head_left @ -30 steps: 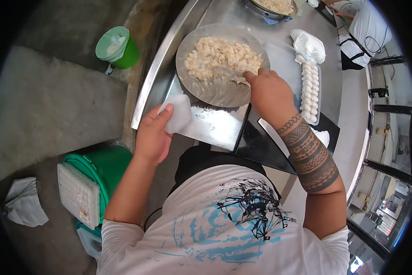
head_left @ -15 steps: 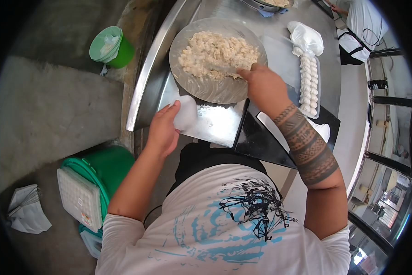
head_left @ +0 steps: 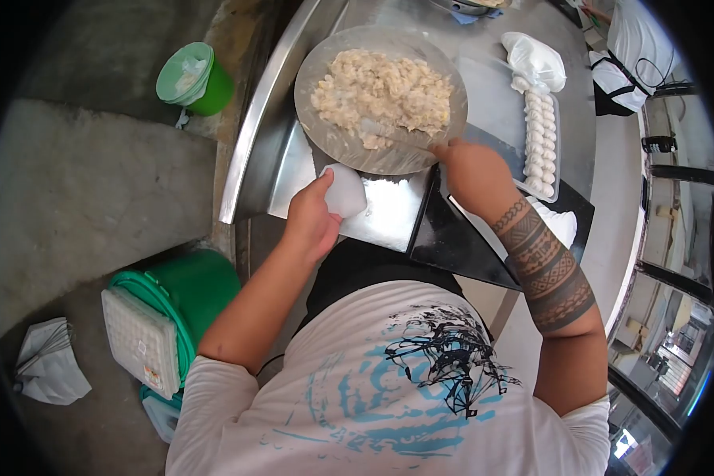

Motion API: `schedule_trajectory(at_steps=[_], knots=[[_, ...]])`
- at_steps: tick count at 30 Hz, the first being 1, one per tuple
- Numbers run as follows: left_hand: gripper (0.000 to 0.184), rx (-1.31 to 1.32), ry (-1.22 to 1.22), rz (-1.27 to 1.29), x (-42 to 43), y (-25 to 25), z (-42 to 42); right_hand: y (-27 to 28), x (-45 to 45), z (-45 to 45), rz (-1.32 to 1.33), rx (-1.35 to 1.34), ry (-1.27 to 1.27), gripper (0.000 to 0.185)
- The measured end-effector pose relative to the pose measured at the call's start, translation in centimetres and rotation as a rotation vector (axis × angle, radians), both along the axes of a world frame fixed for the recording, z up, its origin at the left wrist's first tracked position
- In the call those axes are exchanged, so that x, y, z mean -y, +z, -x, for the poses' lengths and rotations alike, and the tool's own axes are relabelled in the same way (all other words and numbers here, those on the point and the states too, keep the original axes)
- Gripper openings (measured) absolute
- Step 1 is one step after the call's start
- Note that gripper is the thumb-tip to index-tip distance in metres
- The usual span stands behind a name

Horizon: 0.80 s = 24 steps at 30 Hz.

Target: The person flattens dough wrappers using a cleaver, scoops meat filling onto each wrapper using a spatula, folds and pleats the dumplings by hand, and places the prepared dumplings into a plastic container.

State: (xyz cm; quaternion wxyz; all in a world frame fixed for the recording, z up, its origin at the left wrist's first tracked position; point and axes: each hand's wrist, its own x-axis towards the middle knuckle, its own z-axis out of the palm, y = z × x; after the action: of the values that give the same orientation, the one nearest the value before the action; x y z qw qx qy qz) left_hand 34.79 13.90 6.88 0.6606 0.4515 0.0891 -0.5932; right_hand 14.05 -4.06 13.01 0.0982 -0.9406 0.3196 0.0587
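A wide round metal bowl [head_left: 381, 159] holds a heap of pale, lumpy filling [head_left: 384, 87]. My right hand [head_left: 476, 174], at the bowl's lower right rim, is closed on a flat spreading tool [head_left: 396, 133] whose blade touches the lower edge of the filling. Below the bowl, my left hand [head_left: 313, 214] pinches a thin white wrapper [head_left: 345, 192] between thumb and fingers. Right of the bowl, a clear tray [head_left: 558, 151] holds two rows of white dumplings [head_left: 540, 143], with a white plastic bag [head_left: 534, 59] at its top end.
A green bucket [head_left: 206, 87] stands at the left. Lower left are a large green tub [head_left: 206, 293] and a white egg-tray-like lid [head_left: 141, 341]. A co-worker [head_left: 638, 55] in white is at the upper right. The steel counter [head_left: 250, 135] has a raised edge.
My left hand has moved right with the wrapper, closer under the bowl. My right hand has drawn the tool down and right, toward the bowl's near rim.
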Motion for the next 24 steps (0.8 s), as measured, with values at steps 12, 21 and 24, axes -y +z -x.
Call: schedule_trajectory(at_steps=[12, 21, 24], knots=[[0.046, -0.187, 0.115, 0.065, -0.1, 2.3, -0.8, 0.9, -6.2, 3.2, -0.263, 0.337, 0.176, 0.062], [0.047, -0.162, 0.127, 0.041, 0.6, 2.4, -1.8, 1.2, -4.6, 0.3, -0.127, 0.186, -0.109, 0.046], [0.048, -0.179, 0.145, 0.035, 0.7, 2.9, -1.6, 0.3, -5.4, -0.7, -0.186, 0.219, -0.081, 0.045]])
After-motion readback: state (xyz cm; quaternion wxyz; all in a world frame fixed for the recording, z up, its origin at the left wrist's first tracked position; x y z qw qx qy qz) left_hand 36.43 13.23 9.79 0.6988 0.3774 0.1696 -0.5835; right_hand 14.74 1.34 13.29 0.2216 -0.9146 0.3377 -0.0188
